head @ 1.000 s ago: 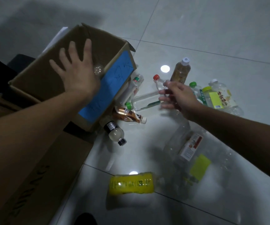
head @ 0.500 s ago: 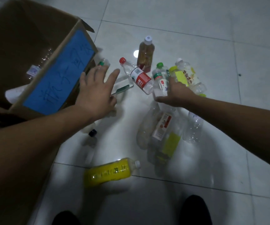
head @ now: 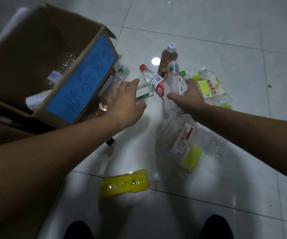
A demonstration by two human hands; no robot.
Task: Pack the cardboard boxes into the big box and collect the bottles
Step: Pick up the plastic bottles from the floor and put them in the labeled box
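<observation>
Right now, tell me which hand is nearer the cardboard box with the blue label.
Left. The left hand hovers just beside the cardboard box, by its blue-labelled wall; the right hand is farther right, gripping a clear bottle.

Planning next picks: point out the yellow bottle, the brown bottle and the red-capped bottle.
yellow bottle (head: 125, 184), head view, label middle.
brown bottle (head: 166, 59), head view, upper body.
red-capped bottle (head: 156, 83), head view, its label.

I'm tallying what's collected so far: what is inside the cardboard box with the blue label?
Inside the cardboard box lie a clear bottle and something white. Its front wall hides the rest of the bottom.
</observation>
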